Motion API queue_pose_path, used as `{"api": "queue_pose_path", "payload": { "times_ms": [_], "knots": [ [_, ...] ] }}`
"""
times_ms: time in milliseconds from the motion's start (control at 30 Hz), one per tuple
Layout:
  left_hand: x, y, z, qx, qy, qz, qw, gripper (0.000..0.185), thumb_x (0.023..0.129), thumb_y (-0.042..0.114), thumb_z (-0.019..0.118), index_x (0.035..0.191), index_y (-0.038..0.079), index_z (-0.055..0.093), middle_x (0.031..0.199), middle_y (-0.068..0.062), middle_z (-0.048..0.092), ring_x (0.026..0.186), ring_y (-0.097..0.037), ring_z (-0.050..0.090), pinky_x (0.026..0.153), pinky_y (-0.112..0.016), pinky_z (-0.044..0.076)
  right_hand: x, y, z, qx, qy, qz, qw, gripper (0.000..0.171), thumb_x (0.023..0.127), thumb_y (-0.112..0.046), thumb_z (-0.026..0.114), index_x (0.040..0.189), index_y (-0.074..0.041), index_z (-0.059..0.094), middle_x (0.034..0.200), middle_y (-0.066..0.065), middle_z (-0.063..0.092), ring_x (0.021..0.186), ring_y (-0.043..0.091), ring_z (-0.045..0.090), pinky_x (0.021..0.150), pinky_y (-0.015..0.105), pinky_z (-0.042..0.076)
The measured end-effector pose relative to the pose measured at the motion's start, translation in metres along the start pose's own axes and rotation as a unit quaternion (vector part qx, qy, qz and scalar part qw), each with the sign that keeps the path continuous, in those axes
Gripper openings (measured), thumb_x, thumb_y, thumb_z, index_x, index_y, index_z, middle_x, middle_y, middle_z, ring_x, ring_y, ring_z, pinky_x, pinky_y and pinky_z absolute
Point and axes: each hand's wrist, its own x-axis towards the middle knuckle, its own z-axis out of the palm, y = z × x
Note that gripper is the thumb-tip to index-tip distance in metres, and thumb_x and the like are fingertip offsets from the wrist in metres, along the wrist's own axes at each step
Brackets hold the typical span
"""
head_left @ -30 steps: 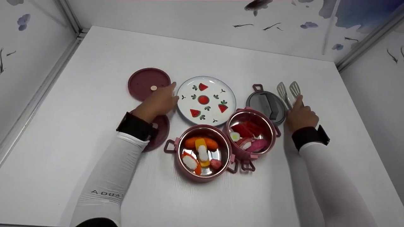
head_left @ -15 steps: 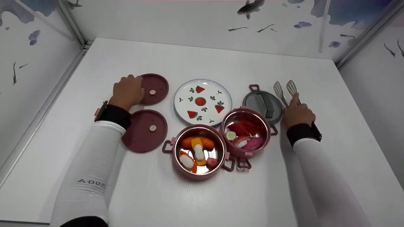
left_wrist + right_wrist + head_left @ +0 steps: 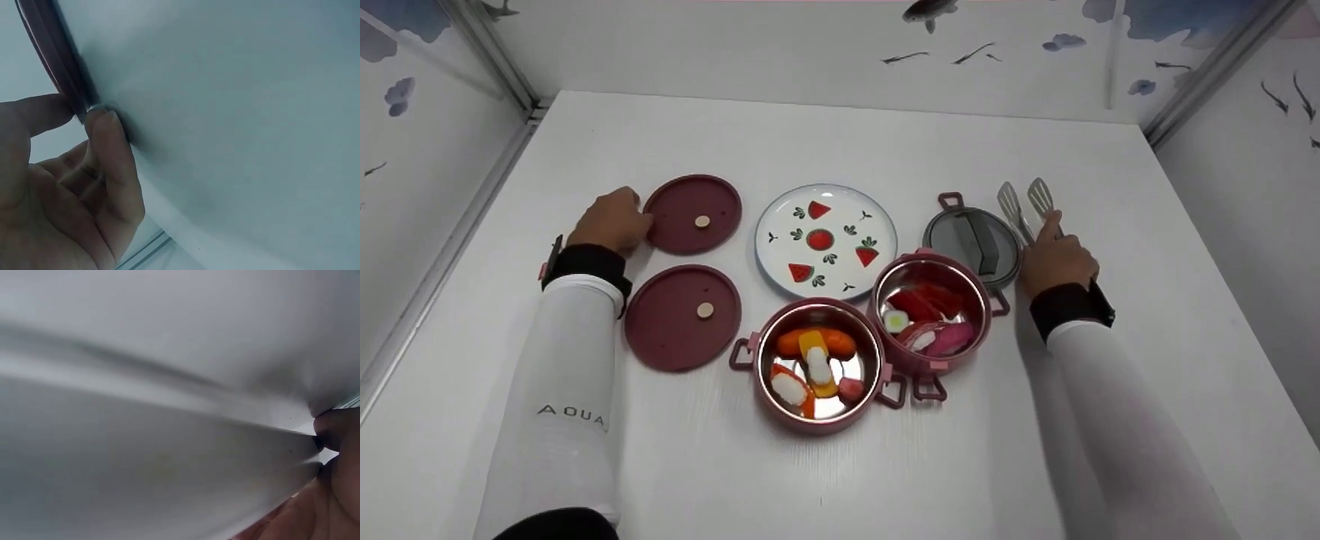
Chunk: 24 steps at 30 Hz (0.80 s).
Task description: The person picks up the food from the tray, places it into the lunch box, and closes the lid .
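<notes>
My left hand (image 3: pixel 611 221) pinches the left rim of the upper maroon pot lid (image 3: pixel 675 225). In the left wrist view, thumb and a fingertip meet at the rim of this lid (image 3: pixel 53 50). Below it lies a second maroon pot lid (image 3: pixel 671 330); each has a small pale knob. Far to the right, my right hand (image 3: pixel 1057 264) holds metal tongs (image 3: pixel 1041 196) with slotted ends, its index finger lying along one arm. The right wrist view shows the tongs' broad metal (image 3: pixel 169 455) up close, with fingertips at its narrow end.
A watermelon-patterned plate (image 3: pixel 840 210) lies mid-table. In front stand two pink pots, the left pot (image 3: pixel 817 427) and the right pot (image 3: pixel 911 364), holding toy food. A grey lid (image 3: pixel 960 236) lies behind the right pot, close to the tongs. Walls (image 3: pixel 720 52) bound the white table.
My left hand has moved from between the upper lid and the plate round to that lid's left rim. That lid now lies slightly farther left of the plate. The right hand stays at the tongs.
</notes>
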Motion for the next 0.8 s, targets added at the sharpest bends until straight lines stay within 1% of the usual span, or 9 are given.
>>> {"api": "queue_pose_path", "payload": {
  "times_ms": [100, 167, 233, 267, 333, 433, 567, 700, 800],
  "knots": [
    [0.0, -0.001, -0.003, -0.031, -0.016, -0.008, 0.9994, 0.046, 0.095, 0.017, 0.041, 0.132, -0.009, 0.045, 0.098, -0.022, 0.062, 0.073, -0.025, 0.064, 0.063, -0.034, 0.051, 0.002, -0.002, -0.003, 0.009, -0.001, 0.008, 1.0, 0.067, 0.106, -0.028, 0.035, 0.156, 0.007, 0.007, 0.111, 0.044, 0.054, 0.089, 0.058, 0.063, 0.072, 0.063, 0.053],
    [0.001, 0.0, -0.004, -0.054, -0.029, -0.013, 0.998, 0.041, 0.094, 0.015, 0.041, 0.126, -0.01, 0.049, 0.085, -0.016, 0.064, 0.06, -0.018, 0.065, 0.054, -0.03, 0.052, 0.002, -0.003, -0.004, 0.013, -0.003, 0.015, 1.0, 0.067, 0.106, -0.028, 0.036, 0.156, 0.006, 0.008, 0.113, 0.044, 0.054, 0.091, 0.058, 0.063, 0.074, 0.063, 0.053],
    [0.001, -0.001, -0.007, -0.075, -0.04, -0.016, 0.9963, 0.039, 0.095, 0.014, 0.04, 0.122, -0.012, 0.051, 0.078, -0.016, 0.065, 0.055, -0.015, 0.066, 0.053, -0.029, 0.055, 0.002, -0.003, -0.005, 0.016, -0.005, 0.017, 1.0, 0.067, 0.106, -0.028, 0.035, 0.156, 0.006, 0.008, 0.114, 0.044, 0.054, 0.092, 0.057, 0.063, 0.074, 0.063, 0.053],
    [0.0, -0.001, -0.008, -0.079, -0.043, -0.016, 0.9958, 0.04, 0.096, 0.014, 0.04, 0.122, -0.014, 0.051, 0.08, -0.017, 0.066, 0.055, -0.015, 0.067, 0.054, -0.03, 0.056, 0.002, -0.003, -0.005, 0.018, -0.006, 0.017, 1.0, 0.067, 0.106, -0.028, 0.035, 0.156, 0.007, 0.008, 0.114, 0.044, 0.054, 0.091, 0.057, 0.063, 0.074, 0.062, 0.053],
    [-0.001, -0.001, -0.011, -0.082, -0.039, -0.012, 0.9957, 0.042, 0.097, 0.014, 0.038, 0.126, -0.015, 0.049, 0.09, -0.022, 0.066, 0.057, -0.016, 0.068, 0.056, -0.03, 0.056, 0.001, -0.003, -0.007, 0.022, -0.008, 0.015, 1.0, 0.066, 0.106, -0.027, 0.033, 0.156, 0.007, 0.008, 0.114, 0.044, 0.053, 0.091, 0.056, 0.064, 0.073, 0.062, 0.053],
    [-0.005, 0.001, -0.015, -0.079, -0.016, -0.003, 0.9967, 0.046, 0.098, 0.014, 0.034, 0.134, -0.012, 0.042, 0.104, -0.026, 0.062, 0.062, -0.015, 0.068, 0.06, -0.029, 0.054, 0.001, -0.003, -0.011, 0.025, -0.008, 0.012, 1.0, 0.066, 0.105, -0.026, 0.032, 0.156, 0.007, 0.007, 0.115, 0.045, 0.053, 0.09, 0.056, 0.064, 0.073, 0.062, 0.053],
    [-0.008, 0.009, -0.022, -0.074, 0.021, 0.013, 0.997, 0.047, 0.101, 0.018, 0.03, 0.141, -0.006, 0.039, 0.104, -0.022, 0.062, 0.07, -0.017, 0.064, 0.063, -0.029, 0.047, 0.001, -0.002, -0.015, 0.019, -0.011, 0.008, 1.0, 0.066, 0.106, -0.028, 0.031, 0.156, 0.008, 0.005, 0.117, 0.045, 0.052, 0.093, 0.057, 0.063, 0.075, 0.062, 0.053],
    [-0.015, 0.031, -0.028, -0.074, 0.049, 0.042, 0.9952, 0.047, 0.105, 0.02, 0.029, 0.144, -0.004, 0.039, 0.11, -0.024, 0.063, 0.085, -0.025, 0.063, 0.066, -0.03, 0.046, 0.001, 0.0, -0.013, 0.022, -0.016, 0.0, 1.0, 0.067, 0.106, -0.028, 0.031, 0.155, 0.009, 0.005, 0.116, 0.045, 0.051, 0.093, 0.058, 0.062, 0.076, 0.062, 0.053],
    [-0.024, 0.058, -0.028, -0.086, 0.056, 0.072, 0.9921, 0.044, 0.107, 0.02, 0.032, 0.144, -0.001, 0.041, 0.114, -0.024, 0.064, 0.09, -0.025, 0.065, 0.067, -0.028, 0.048, 0.0, 0.004, -0.009, 0.03, -0.027, -0.011, 0.999, 0.069, 0.105, -0.029, 0.033, 0.155, 0.009, 0.005, 0.115, 0.045, 0.051, 0.092, 0.056, 0.062, 0.076, 0.061, 0.052]
  ]
}}
